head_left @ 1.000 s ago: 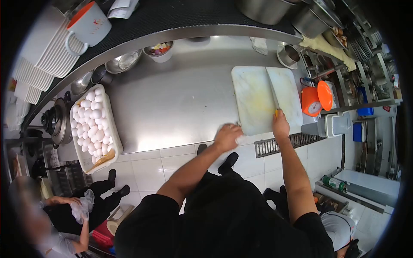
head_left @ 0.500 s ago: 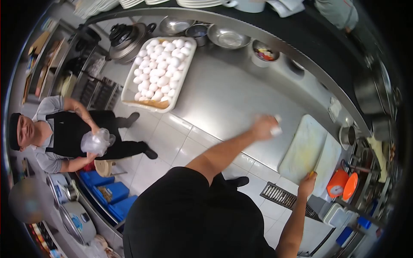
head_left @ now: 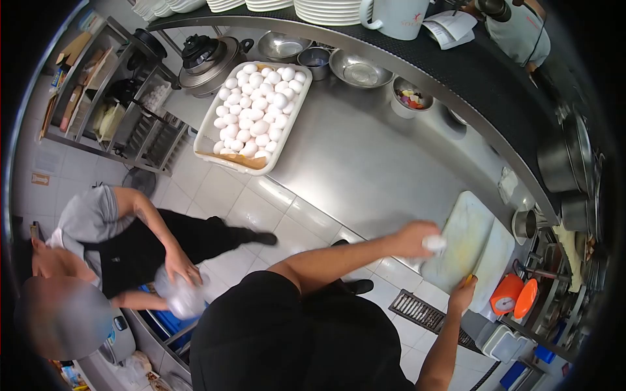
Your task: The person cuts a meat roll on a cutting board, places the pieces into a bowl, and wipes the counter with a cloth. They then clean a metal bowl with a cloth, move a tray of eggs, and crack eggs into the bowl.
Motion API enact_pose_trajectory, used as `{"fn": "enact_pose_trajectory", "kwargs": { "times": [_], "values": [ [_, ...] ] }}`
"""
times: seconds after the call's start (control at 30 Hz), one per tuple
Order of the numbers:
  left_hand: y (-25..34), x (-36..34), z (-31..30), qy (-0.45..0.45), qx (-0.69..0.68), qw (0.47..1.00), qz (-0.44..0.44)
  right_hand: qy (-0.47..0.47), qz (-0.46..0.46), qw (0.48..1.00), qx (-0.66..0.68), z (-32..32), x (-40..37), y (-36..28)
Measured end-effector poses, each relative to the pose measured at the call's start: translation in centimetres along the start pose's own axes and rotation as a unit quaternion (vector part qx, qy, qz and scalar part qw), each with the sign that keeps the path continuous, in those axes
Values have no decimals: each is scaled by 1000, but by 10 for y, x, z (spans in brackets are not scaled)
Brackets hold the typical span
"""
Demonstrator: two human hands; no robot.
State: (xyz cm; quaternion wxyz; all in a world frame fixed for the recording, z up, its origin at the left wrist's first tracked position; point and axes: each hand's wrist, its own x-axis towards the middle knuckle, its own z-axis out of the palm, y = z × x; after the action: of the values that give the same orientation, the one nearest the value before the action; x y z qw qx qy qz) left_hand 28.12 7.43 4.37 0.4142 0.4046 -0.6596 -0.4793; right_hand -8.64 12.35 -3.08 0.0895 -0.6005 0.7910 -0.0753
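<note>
At four o'clock, the right hand (head_left: pixel 462 296) closes around the handle of the knife (head_left: pixel 481 258), apparently to steady its blade, which points toward one on the board (head_left: pixel 458 238). Near the board's nine-o'clock side, the left hand (head_left: pixel 415 239) clasps a white thing (head_left: pixel 434 244) too blurred to name; eggs (head_left: pixel 251 117) sit well apart at eleven, seemingly trayed against rolling.

- We look from a single camera worn on the person's head, facing forward and down.
- Our wide, dark-cornered view runs from the black-clothed torso (head_left: pixel 293 329), nearest us, past the left hand (head_left: pixel 415 239) and right hand (head_left: pixel 462 296) to the steel bench (head_left: pixel 365 150).
- The bench slants across our view, the raised black shelf (head_left: pixel 505 98) beyond it.
</note>
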Motion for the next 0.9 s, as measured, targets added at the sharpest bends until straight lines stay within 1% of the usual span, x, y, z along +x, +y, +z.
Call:
{"fn": "enact_pose_trajectory", "kwargs": {
  "times": [0.07, 0.17, 0.27, 0.3, 0.37, 0.4, 0.47, 0.5, 0.57, 0.6, 0.7, 0.77, 0.87, 0.9],
  "values": [
    [6, 24, -31, 102, 103, 989, 5, 6, -4, 1000, 1, 2, 1, 3],
    [-14, 32, -63, 137, 252, 954, -83, 2, 0, 1000, 1, 1, 0, 1],
    [-70, -13, -62, 125, 425, 896, -23, 15, 10, 1000, 4, -21, -4, -27],
    [-70, -19, -62, 98, 429, 897, -35, 23, 14, 1000, 5, -25, -3, -33],
    [-72, -19, -61, 43, 436, 897, -55, 70, -25, 996, -52, -14, 11, -16],
    [-73, -18, -59, 51, 437, 896, -56, 88, -46, 992, -83, -17, 10, -18],
    [-74, -14, -58, 72, 443, 892, -63, 132, -54, 987, -69, -23, 12, -25],
    [-75, -10, -57, 87, 450, 886, -70, 157, -58, 984, -62, -33, 12, -40],
    [-79, -7, -50, 109, 460, 877, -84, 197, -114, 973, -29, -44, 0, -69],
    [-79, -4, -50, 103, 463, 876, -88, 215, -140, 966, -12, -45, -12, -84],
    [-79, 8, -59, 86, 478, 868, -105, 208, -221, 951, 53, -34, -55, -129],
    [-85, 22, -69, 72, 496, 857, -117, 124, -238, 955, 124, -20, -83, -144],
    [-100, 40, -94, 121, 496, 848, -144, 47, -290, 944, 150, -11, -118, -151],
    [-100, 42, -104, 134, 492, 847, -151, 8, -251, 952, 173, -8, -126, -147]
  ]
}}
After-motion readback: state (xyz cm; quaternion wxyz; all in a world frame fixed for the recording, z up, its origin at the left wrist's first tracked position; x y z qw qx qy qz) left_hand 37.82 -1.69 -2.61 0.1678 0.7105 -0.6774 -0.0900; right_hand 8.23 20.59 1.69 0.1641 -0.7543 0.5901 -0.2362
